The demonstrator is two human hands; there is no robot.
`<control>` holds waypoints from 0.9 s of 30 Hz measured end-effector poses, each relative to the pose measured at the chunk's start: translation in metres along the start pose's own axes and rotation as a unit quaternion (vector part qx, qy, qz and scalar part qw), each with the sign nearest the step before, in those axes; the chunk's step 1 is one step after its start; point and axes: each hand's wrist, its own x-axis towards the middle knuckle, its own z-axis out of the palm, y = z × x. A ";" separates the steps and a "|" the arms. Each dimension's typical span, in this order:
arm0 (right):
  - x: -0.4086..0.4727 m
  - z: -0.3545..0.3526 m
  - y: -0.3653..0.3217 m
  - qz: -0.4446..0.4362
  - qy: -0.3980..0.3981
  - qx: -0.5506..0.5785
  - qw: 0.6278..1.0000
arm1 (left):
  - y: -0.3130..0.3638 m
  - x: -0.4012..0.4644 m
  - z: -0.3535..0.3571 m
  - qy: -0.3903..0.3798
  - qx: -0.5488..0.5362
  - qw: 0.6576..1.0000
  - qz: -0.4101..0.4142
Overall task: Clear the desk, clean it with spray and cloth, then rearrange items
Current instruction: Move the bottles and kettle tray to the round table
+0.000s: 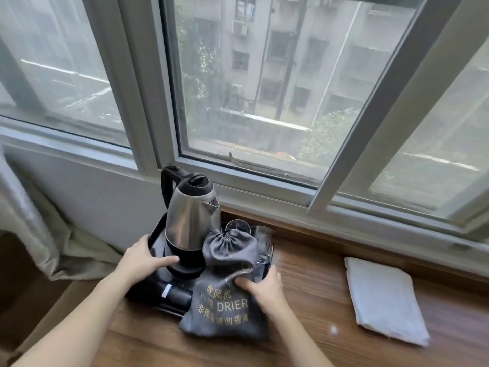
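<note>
Lower centre: black rectangular plastic tray [156, 234] on brown wooden bench [312, 308]. Left hand [143, 258] grips tray's left rim. Right hand [264, 286] grips grey drawstring fabric hair-drier bag [225, 308]. Folded white cloth [383, 298] lower right.

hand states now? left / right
Left hand: grips the left rim of the black plastic tray.
Right hand: grips the tray's right edge, thumb pressing the grey fabric hair-drier bag.
</note>
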 end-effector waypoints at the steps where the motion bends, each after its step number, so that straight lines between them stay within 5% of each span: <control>1: 0.001 0.000 -0.001 0.007 -0.002 -0.011 1.000 | 0.003 0.004 0.000 -0.001 -0.001 1.000 0.016; 27: 0.006 0.007 -0.012 0.062 0.002 -0.009 0.998 | 0.004 0.015 0.006 -0.046 -0.038 0.998 0.005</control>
